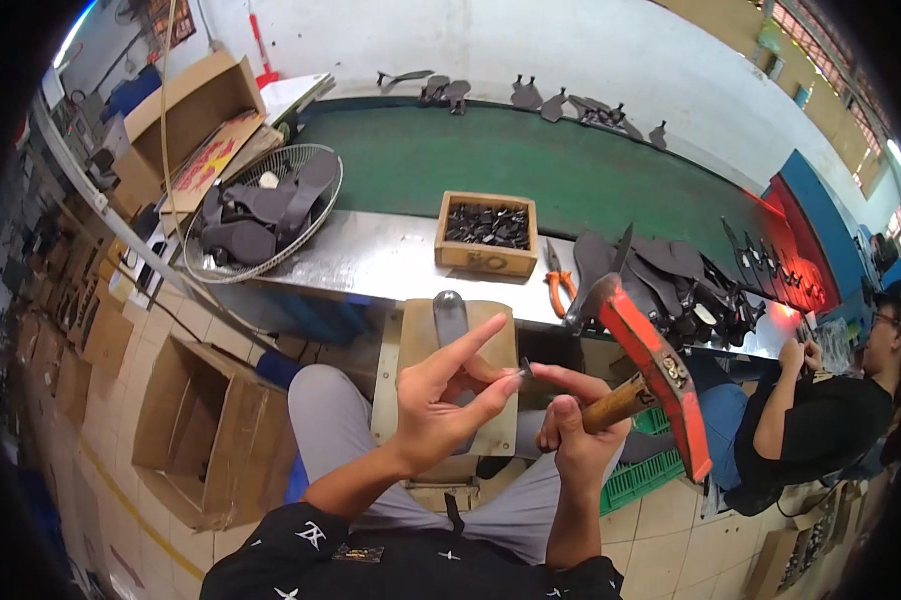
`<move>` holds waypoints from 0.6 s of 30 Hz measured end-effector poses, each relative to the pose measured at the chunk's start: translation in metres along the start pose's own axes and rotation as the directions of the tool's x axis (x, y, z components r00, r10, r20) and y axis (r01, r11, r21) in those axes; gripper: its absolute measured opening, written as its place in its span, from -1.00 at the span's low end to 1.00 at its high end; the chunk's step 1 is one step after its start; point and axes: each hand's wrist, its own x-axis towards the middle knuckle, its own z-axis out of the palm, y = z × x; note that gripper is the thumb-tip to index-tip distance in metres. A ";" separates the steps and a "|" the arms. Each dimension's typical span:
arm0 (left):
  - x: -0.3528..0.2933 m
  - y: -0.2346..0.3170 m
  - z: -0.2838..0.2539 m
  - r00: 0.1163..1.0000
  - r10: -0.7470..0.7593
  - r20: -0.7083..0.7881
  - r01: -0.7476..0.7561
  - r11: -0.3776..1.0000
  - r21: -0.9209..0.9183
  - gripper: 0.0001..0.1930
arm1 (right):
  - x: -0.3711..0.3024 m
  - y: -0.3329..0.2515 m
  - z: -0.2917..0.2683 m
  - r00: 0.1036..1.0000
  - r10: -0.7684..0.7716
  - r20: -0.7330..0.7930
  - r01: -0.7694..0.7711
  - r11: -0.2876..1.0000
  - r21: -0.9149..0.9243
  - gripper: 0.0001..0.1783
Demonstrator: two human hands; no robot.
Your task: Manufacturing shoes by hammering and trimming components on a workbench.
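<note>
My left hand [435, 400] pinches a small black piece [525, 367] between thumb and a finger, with the index finger stretched out. My right hand [580, 430] is wrapped round the wooden handle of a hammer [660, 375] with a red head, which tilts up to the right. Its index fingertip points at the small black piece; whether it touches cannot be made out. Beneath my left hand is a tan work block [420, 335] with a dark rounded metal form [450, 315] on it, partly hidden by the hand.
A wooden box [485, 262] of small black pieces stands on the metal bench edge. Orange-handled pliers [560, 285] lie beside dark sandals [665, 275]. More sandal parts fill a wire basket [315, 225] at left. Behind runs a green conveyor belt [400, 150]. Another person [820, 420] sits at right.
</note>
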 end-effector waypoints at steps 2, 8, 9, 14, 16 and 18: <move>-0.009 0.009 -0.001 0.975 -0.221 -0.016 0.214 0.958 -0.190 -0.44 | 0.002 -0.005 0.013 1.000 0.013 -0.002 -0.013 0.998 0.057 -0.73; -0.023 0.007 -0.009 0.989 -0.125 -0.079 0.120 0.990 -0.070 -0.48 | -0.005 -0.013 0.032 0.997 0.076 -0.009 -0.075 0.995 0.072 -0.73; -0.023 0.006 -0.010 0.988 -0.130 -0.083 0.124 0.990 -0.073 -0.48 | -0.007 -0.011 0.030 0.992 0.124 -0.007 -0.124 0.992 0.019 -0.74; -0.003 -0.011 -0.030 0.990 -0.061 0.128 0.021 0.955 0.296 -0.40 | 0.011 0.002 0.036 0.993 0.097 -0.069 -0.103 0.990 -0.093 -0.78; 0.015 -0.044 -0.045 0.993 -0.057 0.105 0.014 0.929 0.369 -0.38 | 0.023 0.018 0.032 0.992 0.083 -0.091 -0.086 0.996 -0.031 -0.82; 0.029 -0.102 -0.065 0.999 0.008 0.039 -0.029 0.819 0.573 -0.36 | 0.038 0.037 0.026 0.997 0.069 -0.031 -0.072 0.993 -0.096 -0.82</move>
